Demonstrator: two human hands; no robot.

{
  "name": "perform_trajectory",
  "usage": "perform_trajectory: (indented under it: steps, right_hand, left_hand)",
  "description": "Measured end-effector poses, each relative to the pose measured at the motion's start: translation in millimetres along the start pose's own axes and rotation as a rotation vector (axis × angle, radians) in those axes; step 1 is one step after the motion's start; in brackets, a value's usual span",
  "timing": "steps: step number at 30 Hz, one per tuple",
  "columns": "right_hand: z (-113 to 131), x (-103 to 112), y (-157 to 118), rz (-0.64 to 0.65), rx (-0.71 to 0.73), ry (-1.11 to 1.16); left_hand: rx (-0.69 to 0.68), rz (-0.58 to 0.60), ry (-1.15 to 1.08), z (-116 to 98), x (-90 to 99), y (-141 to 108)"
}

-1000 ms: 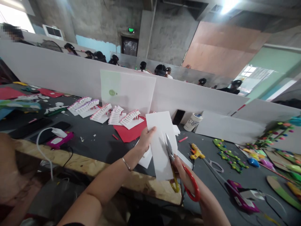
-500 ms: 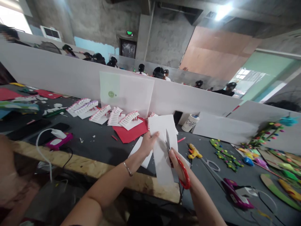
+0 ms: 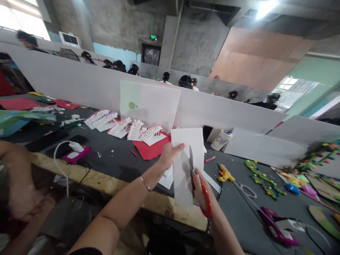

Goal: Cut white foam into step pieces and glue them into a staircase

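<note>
The left hand (image 3: 169, 156) pinches a seemingly light, bendable white rectangular paper sheet (image 3: 182, 177) by its left edge; the right hand (image 3: 199, 187) grips red-handled metal scissors (image 3: 192, 164).

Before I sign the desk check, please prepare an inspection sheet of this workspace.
Surface: dark grey table, small scraps on it.
Work things: white card; red-handled scissors, blades at the card, cutting unclear.
Clutter: yellow glue gun, pink stick at right.
Grips: left grip holds the card; right grip holds the scissors.
Cables: white cable hangs over front edge, at left.
Surroundings: white partition behind, people beyond it; another person's arms at left.
</note>
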State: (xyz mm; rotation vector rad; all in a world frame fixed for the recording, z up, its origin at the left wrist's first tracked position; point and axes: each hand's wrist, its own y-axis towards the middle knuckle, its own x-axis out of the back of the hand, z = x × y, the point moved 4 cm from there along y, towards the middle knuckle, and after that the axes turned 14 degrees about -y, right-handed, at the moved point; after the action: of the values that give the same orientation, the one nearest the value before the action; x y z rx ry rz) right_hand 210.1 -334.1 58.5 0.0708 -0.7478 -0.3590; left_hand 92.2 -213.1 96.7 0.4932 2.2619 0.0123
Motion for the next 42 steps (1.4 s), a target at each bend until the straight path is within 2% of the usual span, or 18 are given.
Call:
perform_trajectory:
  steps: [5, 11, 20, 27, 42]
  right_hand:
    - [5.7, 0.1, 0.0, 0.066, 0.006, -0.007]
    - [1.7, -0.5, -2.4, 0.056, -0.038, -0.061]
    - [-5.2, -6.0, -2.0, -0.011, -0.089, -0.059]
    - [-2.8, -13.0, -6.1, 0.112, -0.079, -0.048]
    - [-1.3, -7.8, -7.2, 0.070, -0.112, -0.053]
  left_hand:
    - [0.036, 0.011, -0.046, -1.2, -0.4, -5.5]
    - [0.063, -0.029, -0.039, 5.6, 5.8, -9.9]
    - [0.037, -0.070, -0.061, 10.1, 4.6, -10.4]
    - [0.022, -0.108, -0.050, 13.7, 10.0, -9.4]
    - [0.040, -0.147, -0.056, 28.2, 14.4, -8.8]
